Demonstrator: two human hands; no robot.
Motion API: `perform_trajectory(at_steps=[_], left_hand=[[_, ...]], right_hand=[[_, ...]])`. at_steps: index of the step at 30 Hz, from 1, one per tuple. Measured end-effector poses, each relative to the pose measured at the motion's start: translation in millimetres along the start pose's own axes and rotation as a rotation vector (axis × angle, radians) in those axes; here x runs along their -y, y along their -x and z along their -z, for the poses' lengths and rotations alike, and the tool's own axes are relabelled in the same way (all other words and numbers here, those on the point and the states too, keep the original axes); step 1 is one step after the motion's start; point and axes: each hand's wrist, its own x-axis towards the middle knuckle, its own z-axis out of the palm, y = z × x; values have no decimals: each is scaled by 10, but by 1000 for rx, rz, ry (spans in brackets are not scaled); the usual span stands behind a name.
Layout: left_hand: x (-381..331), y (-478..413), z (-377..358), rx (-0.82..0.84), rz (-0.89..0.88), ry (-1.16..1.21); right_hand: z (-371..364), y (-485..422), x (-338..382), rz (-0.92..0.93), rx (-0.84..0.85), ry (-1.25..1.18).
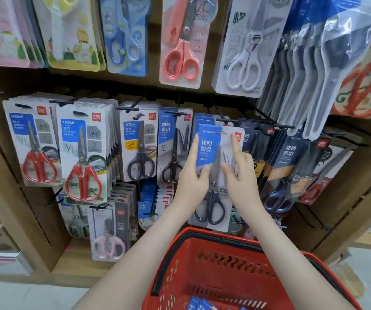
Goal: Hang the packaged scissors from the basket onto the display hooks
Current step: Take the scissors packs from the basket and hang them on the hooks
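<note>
A blue-and-white pack of black-handled scissors (211, 166) is held upright in front of the middle row of hooks. My left hand (192, 177) grips its left edge, thumb on the front. My right hand (239, 173) holds the right side, index finger stretched up towards the pack's top hole, thumb on the front. The pack's top sits just below a black display hook (225, 120) carrying matching packs. The red basket (229, 265) is below my arms, with several blue packs (202, 305) at its bottom.
Hooks to the left carry red-handled scissors (39, 168) and black-handled scissors (141, 166); to the right hang dark packs (289, 173). An upper row of larger packs, including white scissors (245, 70), overhangs the work area. Wooden shelf sides frame the display.
</note>
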Motion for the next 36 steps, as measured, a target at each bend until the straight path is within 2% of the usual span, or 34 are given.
perform_trajectory(at_steps=[11,26,34,36], left_hand=[[-47,24,20,18,50,53],[43,-77,43,25,29,-22],[258,-340,-59,-49,31,-375],[335,-317,-101,-125,3,-517]], right_hand=[[87,-21,52,-2,30,-14],[-36,-176,-81,-27,122,29],[-207,-419,-342,-22,124,149],[-226,-325,-418,-10,127,195]])
